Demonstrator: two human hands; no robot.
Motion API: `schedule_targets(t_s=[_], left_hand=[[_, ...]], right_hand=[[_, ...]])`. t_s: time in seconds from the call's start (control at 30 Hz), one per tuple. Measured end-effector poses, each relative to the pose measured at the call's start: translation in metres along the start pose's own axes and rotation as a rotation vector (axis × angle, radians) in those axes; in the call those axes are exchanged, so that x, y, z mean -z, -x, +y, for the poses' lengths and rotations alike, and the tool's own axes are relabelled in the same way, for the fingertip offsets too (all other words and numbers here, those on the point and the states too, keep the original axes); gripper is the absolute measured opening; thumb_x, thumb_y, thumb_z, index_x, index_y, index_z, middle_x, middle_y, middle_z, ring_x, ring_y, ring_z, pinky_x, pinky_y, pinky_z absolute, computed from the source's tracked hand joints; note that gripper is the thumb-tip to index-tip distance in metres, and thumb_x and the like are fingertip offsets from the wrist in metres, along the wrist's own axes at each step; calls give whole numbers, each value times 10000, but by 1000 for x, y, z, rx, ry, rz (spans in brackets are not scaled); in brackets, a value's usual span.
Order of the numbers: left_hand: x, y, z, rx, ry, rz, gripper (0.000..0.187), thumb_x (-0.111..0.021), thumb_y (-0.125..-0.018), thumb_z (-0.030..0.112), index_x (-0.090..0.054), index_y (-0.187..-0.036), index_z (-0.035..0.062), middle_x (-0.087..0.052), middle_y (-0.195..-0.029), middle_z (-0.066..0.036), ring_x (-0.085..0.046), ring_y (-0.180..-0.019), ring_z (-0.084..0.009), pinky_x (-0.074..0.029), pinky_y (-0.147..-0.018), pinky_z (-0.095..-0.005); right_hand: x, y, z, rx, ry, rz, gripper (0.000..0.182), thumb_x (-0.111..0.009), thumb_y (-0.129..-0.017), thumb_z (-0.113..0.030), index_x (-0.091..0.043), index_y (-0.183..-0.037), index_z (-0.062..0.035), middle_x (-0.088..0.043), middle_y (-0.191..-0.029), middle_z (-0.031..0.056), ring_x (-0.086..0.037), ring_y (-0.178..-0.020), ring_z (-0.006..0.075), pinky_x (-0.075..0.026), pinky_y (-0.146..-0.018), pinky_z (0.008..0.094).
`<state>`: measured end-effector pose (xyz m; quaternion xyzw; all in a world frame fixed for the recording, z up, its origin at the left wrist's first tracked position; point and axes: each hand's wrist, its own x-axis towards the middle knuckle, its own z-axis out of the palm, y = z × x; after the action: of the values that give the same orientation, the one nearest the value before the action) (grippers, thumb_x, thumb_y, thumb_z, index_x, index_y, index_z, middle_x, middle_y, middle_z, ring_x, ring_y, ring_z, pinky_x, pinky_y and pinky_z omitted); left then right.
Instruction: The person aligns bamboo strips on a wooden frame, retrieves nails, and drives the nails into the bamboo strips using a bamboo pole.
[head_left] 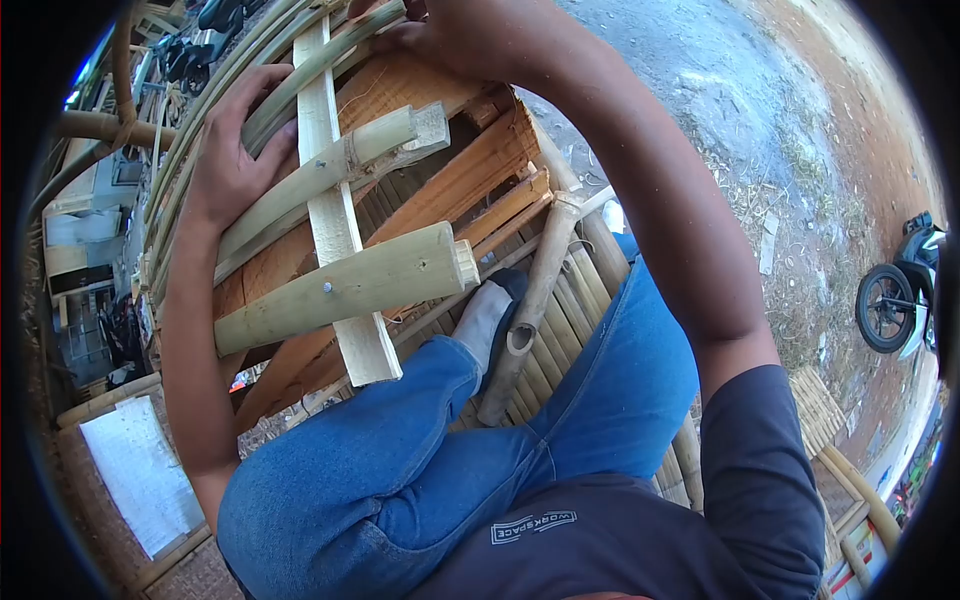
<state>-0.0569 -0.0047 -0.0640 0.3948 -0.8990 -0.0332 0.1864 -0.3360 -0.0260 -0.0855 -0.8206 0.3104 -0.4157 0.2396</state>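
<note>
My left hand (232, 150) is wrapped around a bamboo slat (338, 52), its thumb on the near side. At the top edge, my right hand (425, 38) grips the same slat near its cut end; some of its fingers are out of frame. A pale wooden lath (332, 220) crosses under the slats. Closer to me, a wide bamboo slat (390, 275) and a narrower bamboo piece (300, 180) lie across this lath, each with a metal fastener head showing. Thin cord circles the narrower piece near its end.
Reddish wooden boards (460, 180) lie beneath the slats. I sit on a bamboo platform (560, 345) with a bamboo pole (545, 265) near my foot. A white sheet (143, 475) lies at lower left. A motorcycle (900, 295) stands on the ground at right.
</note>
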Motion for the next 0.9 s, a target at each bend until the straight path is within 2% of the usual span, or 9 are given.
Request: schedule_targets(t_s=[0.27,0.33,0.37,0.4,0.47,0.57,0.67,0.77,0.9], left_hand=[[0,-8,12,183,-94,12,469,-737,-804,57,-564,-1240,52,-670,-1056,-145,-678,-1017,-294,-530,-901,-366],[1,-13,14,14,-239,19,473,-734,-805,52,-554,-1243,52,-668,-1056,-152,-672,-995,-329,-541,-873,-390],[4,-15,15,-70,-313,19,476,-733,-806,50,-549,-1244,52,-667,-1055,-155,-669,-984,-346,-546,-860,-403],[10,-15,17,-44,-372,-41,479,-695,-802,-8,-577,-1262,59,-659,-1159,-173,-671,-1026,-356,-545,-869,-415],[16,-14,16,-71,-416,-62,494,-698,-805,8,-569,-1279,60,-656,-1175,-168,-665,-1042,-362,-545,-873,-414],[24,-15,13,-131,-392,-53,504,-721,-819,68,-579,-1302,48,-665,-1186,-174,-664,-1058,-366,-542,-884,-404],[33,-13,11,-135,-319,-38,485,-739,-834,103,-608,-1296,32,-694,-1152,-162,-691,-1011,-313,-542,-881,-371],[37,-14,12,-143,-288,-49,465,-735,-824,89,-620,-1272,39,-696,-1148,-156,-685,-1031,-346,-565,-846,-387],[47,-13,9,-111,-252,-26,513,-781,-811,138,-632,-1296,57,-718,-1101,-126,-690,-910,-206,-552,-815,-328]], right_hand=[[-4,-17,13,-19,63,-87,197,-696,-848,19,-750,-1031,-33,-747,-1031,141,-709,-839,207,-620,-772,305],[11,-15,-10,-128,71,-179,196,-708,-846,7,-751,-1033,-36,-749,-1033,137,-714,-844,201,-618,-777,306],[11,-12,-10,-55,76,-139,195,-713,-846,0,-751,-1034,-36,-749,-1033,137,-715,-840,200,-619,-771,306],[12,-8,-8,18,80,-96,194,-718,-846,-7,-750,-1035,-36,-749,-1032,138,-717,-836,198,-620,-766,305],[3,-23,3,-29,70,-146,172,-730,-854,-35,-750,-1024,-37,-749,-1017,143,-720,-829,196,-626,-739,304],[3,-26,10,90,-45,-87,158,-732,-860,-48,-748,-1016,-31,-749,-1020,148,-719,-799,202,-623,-711,289],[-2,-26,11,275,44,-54,68,-713,-884,-70,-745,-930,-31,-753,-910,130,-680,-679,169,-578,-588,260],[-7,-33,14,385,418,4,97,-682,-922,-108,-723,-855,-51,-707,-753,87,-585,-560,113,-461,-462,212],[-1,-41,7,401,471,3,172,-644,-961,-156,-692,-820,-72,-631,-658,51,-495,-518,60,-360,-409,181]])
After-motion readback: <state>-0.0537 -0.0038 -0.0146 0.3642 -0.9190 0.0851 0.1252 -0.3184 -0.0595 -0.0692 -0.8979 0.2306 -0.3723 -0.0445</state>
